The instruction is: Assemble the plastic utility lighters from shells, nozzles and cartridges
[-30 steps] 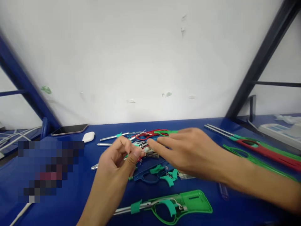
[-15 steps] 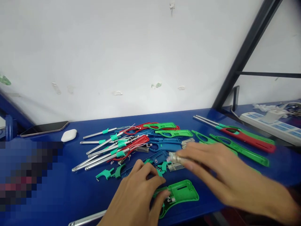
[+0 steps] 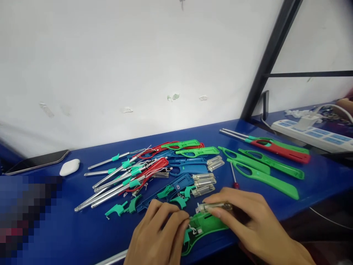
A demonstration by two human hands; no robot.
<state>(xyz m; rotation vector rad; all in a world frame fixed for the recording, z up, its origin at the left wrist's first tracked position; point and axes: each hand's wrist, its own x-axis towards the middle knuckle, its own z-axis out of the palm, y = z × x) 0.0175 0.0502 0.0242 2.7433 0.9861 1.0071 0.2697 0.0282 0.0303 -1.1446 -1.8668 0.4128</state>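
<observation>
My left hand (image 3: 158, 233) is closed on a green lighter handle half (image 3: 211, 224), holding it open side up at the front of the table. White wires and a dark part show inside this shell. A metal lighter tube (image 3: 113, 257) sticks out on the left, partly covered by my left hand. My right hand (image 3: 255, 222) pinches a clear lighter fuel tank (image 3: 224, 206) just over the shell's far edge; whether they touch I cannot tell. Beyond it lie several clear tanks (image 3: 204, 180) and turquoise triggers (image 3: 180, 201). A blue handle half (image 3: 158, 195) lies nearby.
Metal tubes (image 3: 110, 189) with red, blue and green handle parts form a pile. To the right are green handle halves (image 3: 264, 180), a screwdriver (image 3: 235, 184) and a red lighter (image 3: 284, 150). A power strip (image 3: 317, 136), phone (image 3: 38, 162) and white case (image 3: 70, 167) stand farther off.
My right hand has brought the clear tank left and down, from above the other tanks to the green shell. My left hand stays on the shell. The view has shifted slightly right.
</observation>
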